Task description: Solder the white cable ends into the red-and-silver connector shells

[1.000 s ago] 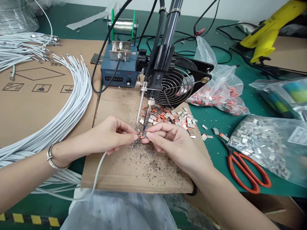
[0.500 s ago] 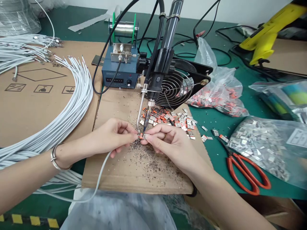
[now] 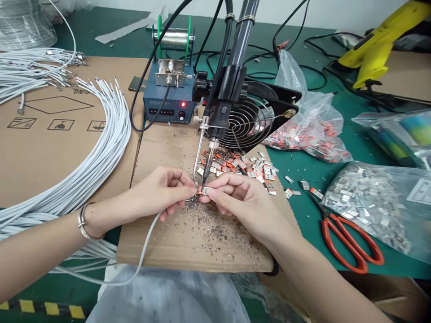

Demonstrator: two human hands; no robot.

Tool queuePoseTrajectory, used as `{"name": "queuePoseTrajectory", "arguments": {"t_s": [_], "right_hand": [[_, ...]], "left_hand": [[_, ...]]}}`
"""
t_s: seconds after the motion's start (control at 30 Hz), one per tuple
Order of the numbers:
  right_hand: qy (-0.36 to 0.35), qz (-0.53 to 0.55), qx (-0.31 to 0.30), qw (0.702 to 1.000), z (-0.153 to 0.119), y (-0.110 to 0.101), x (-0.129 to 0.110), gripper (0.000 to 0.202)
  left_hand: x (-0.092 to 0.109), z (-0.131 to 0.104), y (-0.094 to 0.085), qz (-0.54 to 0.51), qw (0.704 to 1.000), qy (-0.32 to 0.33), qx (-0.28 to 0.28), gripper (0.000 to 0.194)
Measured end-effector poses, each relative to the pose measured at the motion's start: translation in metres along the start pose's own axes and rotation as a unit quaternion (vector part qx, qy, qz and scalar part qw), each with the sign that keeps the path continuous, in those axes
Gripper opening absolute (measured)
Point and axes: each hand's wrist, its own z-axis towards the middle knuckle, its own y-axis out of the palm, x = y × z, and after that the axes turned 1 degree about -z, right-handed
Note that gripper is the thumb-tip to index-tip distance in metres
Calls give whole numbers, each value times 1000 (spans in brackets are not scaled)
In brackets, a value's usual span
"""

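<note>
Head view: the left hand (image 3: 161,193) pinches 1 white cable (image 3: 145,244) near its end, finger and thumb closed; the right hand (image 3: 239,197) pinches 1 metal plug (image 3: 207,191), just under 1 soldering iron (image 3: 209,158). The plug should be light, stiff and slippery, best held by its sides; the cable, soft and springy. Beyond lie uncountable loose plugs (image 3: 235,164), 1 fan (image 3: 233,129), 1 solder spool (image 3: 174,39) and 1 pair of scissors (image 3: 352,244).

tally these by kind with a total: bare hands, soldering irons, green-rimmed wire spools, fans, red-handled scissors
Bare hands: 2 (left hand, right hand)
Soldering iron: 1
Green-rimmed wire spool: 1
Fan: 1
Red-handled scissors: 1 pair
Total: 6
</note>
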Motion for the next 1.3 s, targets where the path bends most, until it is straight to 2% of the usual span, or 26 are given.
{"name": "queuePoseTrajectory", "arguments": {"t_s": [0.43,1.03,1.3], "right_hand": [[0,7,4,1000,-1,-1,-1,13],[-15,10,19,1000,-1,0,1,10],[-16,-6,45,999,0,2,3,11]], "left_hand": [[1,0,0,5,1000,11,-11,14],[1,1,-1,10,1000,3,-13,9],[-2,3,-3,16,1000,11,-20,12]]}}
